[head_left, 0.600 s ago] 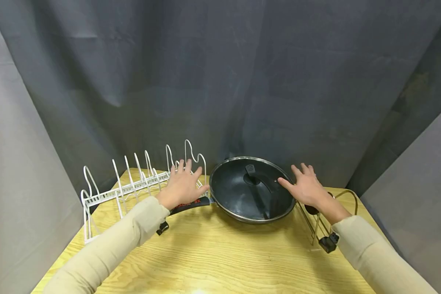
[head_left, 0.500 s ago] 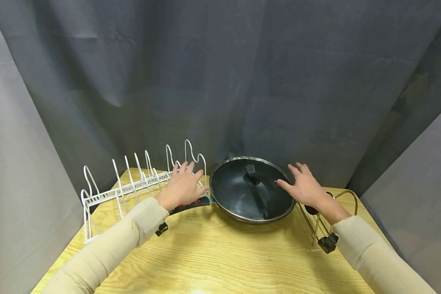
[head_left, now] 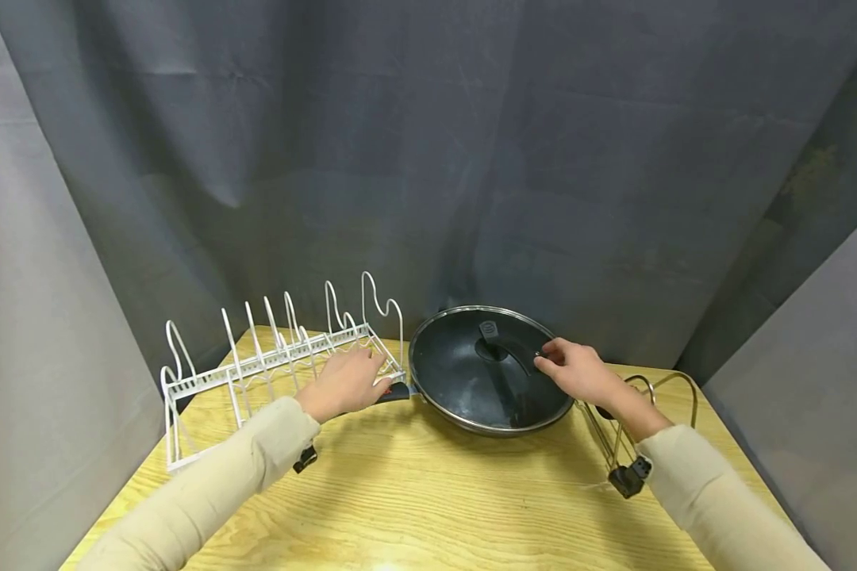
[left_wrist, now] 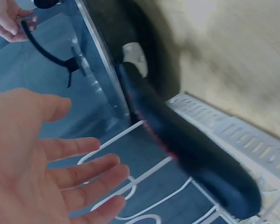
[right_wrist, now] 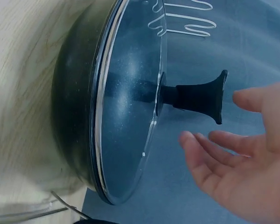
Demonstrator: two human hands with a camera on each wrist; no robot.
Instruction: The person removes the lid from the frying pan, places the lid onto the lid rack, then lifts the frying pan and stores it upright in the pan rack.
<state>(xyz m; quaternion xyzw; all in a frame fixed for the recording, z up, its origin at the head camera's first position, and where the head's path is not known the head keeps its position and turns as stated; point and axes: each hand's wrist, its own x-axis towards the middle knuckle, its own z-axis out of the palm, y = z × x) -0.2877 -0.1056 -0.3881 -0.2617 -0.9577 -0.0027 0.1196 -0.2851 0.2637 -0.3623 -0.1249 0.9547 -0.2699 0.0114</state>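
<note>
A dark frying pan [right_wrist: 72, 98] stands on the wooden table, covered by a glass lid [head_left: 450, 369] with a metal rim. From the lid's middle rises a black lid handle [right_wrist: 200, 98]. My right hand [head_left: 578, 371] hovers by the lid's right part, its fingers loosely bent; in the right wrist view a gap separates them from the lid handle. Over the pan's black handle [left_wrist: 191, 149] is my left hand [head_left: 346, 385], hiding most of that handle in the head view. In the left wrist view its fingers are extended and apart from the handle.
A white wire rack [head_left: 257, 366] with upright loops stands to the left, close behind the pan's handle. On the right, partly behind my right forearm, is a brass-coloured wire rack [head_left: 694, 396]. A grey curtain [head_left: 428, 159] hangs behind the table [head_left: 428, 500].
Both hands have lowered, their fingers drawing in from a wider spread. My right hand has shifted slightly left over the lid; my left hand is lower over the pan handle. The pan stays put.
</note>
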